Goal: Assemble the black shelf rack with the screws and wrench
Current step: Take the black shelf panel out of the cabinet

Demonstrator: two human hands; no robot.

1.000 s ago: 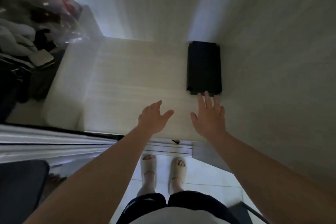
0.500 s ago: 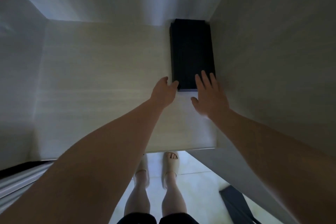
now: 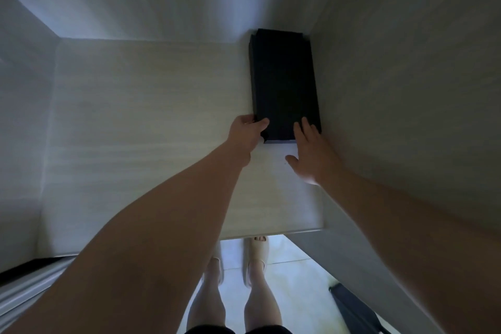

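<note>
A flat stack of black shelf panels [image 3: 284,81] lies at the back right of a pale wooden cupboard shelf [image 3: 151,127], tight against the right wall. My left hand [image 3: 248,130] grips the stack's near left corner, thumb on top. My right hand [image 3: 307,149] rests with fingers spread, the fingertips lying on the stack's near right corner and the palm on the shelf. No screws or wrench are in sight.
The shelf sits inside a cupboard with a wall at the left [image 3: 24,122], the back [image 3: 168,0] and the right [image 3: 406,89]. Below its front edge are my feet in pale slippers [image 3: 256,255] on a tiled floor. A dark panel [image 3: 355,309] lies on the floor at lower right.
Both hands reached forward to the black stack. My left hand closed on its near left corner; my right hand's fingers slid onto the near right corner. The view moved closer into the cupboard.
</note>
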